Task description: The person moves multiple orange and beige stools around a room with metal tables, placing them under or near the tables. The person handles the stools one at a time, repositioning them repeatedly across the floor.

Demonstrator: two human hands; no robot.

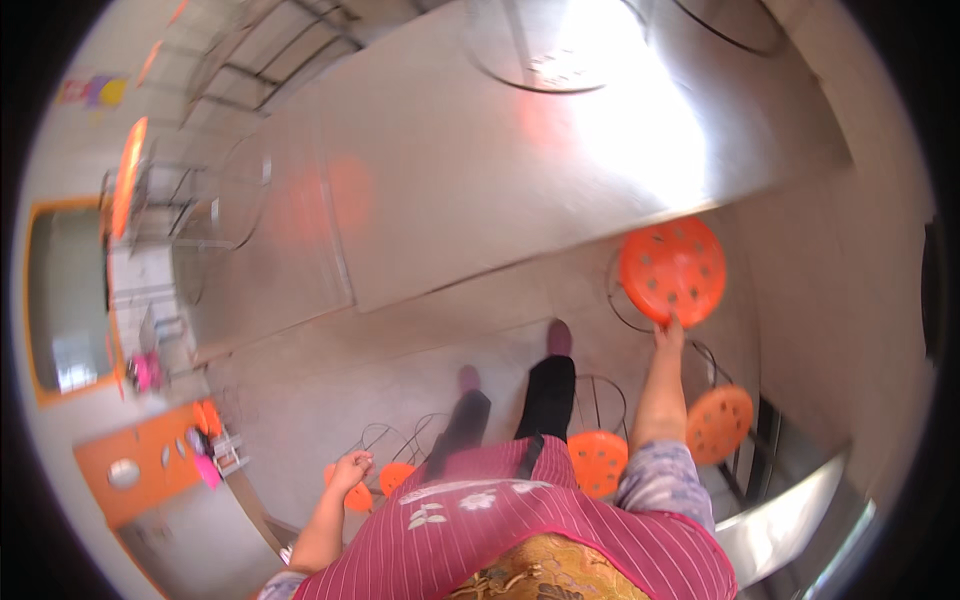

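Observation:
My right hand (667,334) grips the near rim of a round orange stool (679,259) with holes in its seat. This stool stands close to the near edge of a large metal table (465,180), and part of its wire-thin leg ring shows on its left. Away to the left, my left hand (352,471) hangs in the air with loosely bent fingers and nothing visible in it. Below it in the picture are small orange stool seats (395,477), partly covered by my hand and apron.
Another orange stool (598,461) is beside my legs, and one more (720,424) stands by the right wall (802,300). Frame stools (277,60) line the table's far side. An orange-framed window (71,300) and an orange door (142,465) are at left.

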